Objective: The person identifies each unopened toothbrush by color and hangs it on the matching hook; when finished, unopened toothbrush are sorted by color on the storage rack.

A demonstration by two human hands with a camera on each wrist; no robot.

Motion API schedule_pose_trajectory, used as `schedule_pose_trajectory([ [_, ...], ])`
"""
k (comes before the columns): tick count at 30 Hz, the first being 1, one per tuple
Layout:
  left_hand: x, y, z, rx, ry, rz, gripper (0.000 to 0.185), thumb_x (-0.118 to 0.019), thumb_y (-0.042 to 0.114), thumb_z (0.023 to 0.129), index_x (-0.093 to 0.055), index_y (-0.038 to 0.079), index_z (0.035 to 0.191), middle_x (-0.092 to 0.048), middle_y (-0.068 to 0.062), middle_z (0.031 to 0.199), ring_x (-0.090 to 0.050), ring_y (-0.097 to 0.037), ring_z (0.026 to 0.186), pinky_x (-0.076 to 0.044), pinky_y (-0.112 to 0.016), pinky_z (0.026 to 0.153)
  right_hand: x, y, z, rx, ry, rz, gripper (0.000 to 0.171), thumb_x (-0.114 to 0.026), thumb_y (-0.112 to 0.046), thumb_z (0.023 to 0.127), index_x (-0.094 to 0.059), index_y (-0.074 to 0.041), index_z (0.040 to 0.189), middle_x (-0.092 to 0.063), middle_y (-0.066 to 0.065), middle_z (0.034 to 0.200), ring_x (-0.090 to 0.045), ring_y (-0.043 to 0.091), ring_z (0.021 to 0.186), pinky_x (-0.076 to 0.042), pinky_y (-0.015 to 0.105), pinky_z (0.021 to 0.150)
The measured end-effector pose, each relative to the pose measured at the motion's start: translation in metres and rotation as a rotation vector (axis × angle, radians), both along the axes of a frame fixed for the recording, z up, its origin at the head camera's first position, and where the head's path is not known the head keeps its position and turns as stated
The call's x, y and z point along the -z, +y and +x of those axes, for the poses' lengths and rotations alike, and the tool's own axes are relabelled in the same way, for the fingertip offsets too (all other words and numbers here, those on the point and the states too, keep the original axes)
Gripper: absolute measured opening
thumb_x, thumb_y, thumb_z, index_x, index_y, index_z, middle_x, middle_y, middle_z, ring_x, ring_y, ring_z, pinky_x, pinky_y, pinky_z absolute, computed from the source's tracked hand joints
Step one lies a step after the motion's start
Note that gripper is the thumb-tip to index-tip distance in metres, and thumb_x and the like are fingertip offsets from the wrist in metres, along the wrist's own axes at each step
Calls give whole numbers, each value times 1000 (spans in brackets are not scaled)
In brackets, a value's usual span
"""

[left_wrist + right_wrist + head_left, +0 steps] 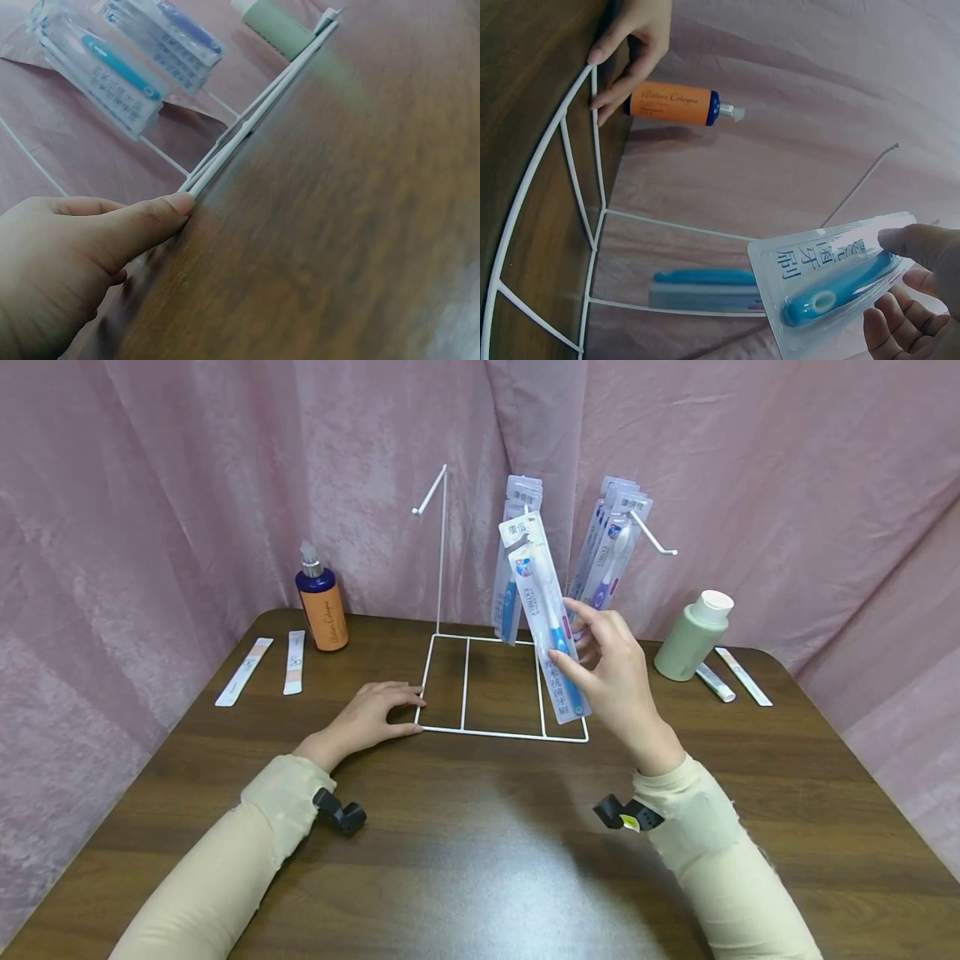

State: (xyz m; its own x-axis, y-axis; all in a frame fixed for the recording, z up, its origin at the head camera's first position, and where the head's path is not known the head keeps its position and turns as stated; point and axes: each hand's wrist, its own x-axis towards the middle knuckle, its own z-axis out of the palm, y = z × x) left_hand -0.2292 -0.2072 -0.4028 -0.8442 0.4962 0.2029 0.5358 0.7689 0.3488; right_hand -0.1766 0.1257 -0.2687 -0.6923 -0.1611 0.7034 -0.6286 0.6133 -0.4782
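Note:
A blue toothbrush in a clear blister pack (550, 618) is pinched between the thumb and fingers of my right hand (618, 672), held tilted in front of the middle hook. Behind it, more packaged blue toothbrushes (507, 585) hang on the white wire rack (465, 685). Packs with purple toothbrushes (611, 552) hang from the right hook, while the left hook (429, 491) carries nothing. My left hand (367, 714) touches the left front corner of the rack's base; in the left wrist view its thumb (161, 217) lies against the wire.
An orange and blue pump bottle (325, 610) stands at the back left, near two slim sachets (245, 671). At the right are a green bottle with a white cap (692, 639), a small tube (716, 682) and another sachet (742, 677). A pink curtain (300, 460) hangs behind the table.

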Motion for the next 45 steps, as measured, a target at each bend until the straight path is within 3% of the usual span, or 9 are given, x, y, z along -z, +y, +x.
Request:
schedule_pose_trajectory([
  [6, -1, -1, -1, 2, 14, 2, 45, -70, 42, 85, -66, 17, 122, -54, -5, 142, -45, -31, 135, -30, -53, 111, 0, -6, -7, 13, -14, -20, 57, -78, -7, 79, -57, -4, 132, -59, 16, 100, -56, 23, 82, -51, 27, 69],
  [20, 1, -1, 1, -4, -5, -7, 46, -70, 43, 86, -65, 18, 124, -53, -4, 143, -43, -30, 136, -28, -53, 112, 10, -20, -31, 69, -85, -96, 51, -75, -8, 81, -57, -2, 129, -57, 19, 96, -57, 25, 79, -47, 24, 67],
  [27, 1, 0, -1, -2, 2, -6, 45, -70, 43, 85, -65, 18, 123, -54, -4, 143, -44, -29, 136, -29, -52, 112, 14, -29, -46, 93, -123, -133, 50, -74, -9, 82, -56, 0, 129, -57, 19, 96, -58, 25, 83, -54, 36, 71],
  [31, 2, 0, -1, -4, -2, -10, 45, -70, 42, 86, -65, 18, 123, -53, -4, 143, -44, -29, 136, -28, -53, 112, 16, -31, -56, 99, -131, -137, 48, -73, -10, 83, -57, 1, 127, -58, 19, 96, -58, 25, 84, -50, 24, 69],
  [45, 1, -1, -1, 6, 16, -7, 44, -71, 40, 85, -66, 18, 123, -55, -5, 142, -45, -31, 135, -29, -54, 111, 17, -35, -81, 118, -157, -135, 47, -75, -12, 83, -58, 2, 124, -56, 18, 97, -57, 26, 87, -48, 25, 72],
])
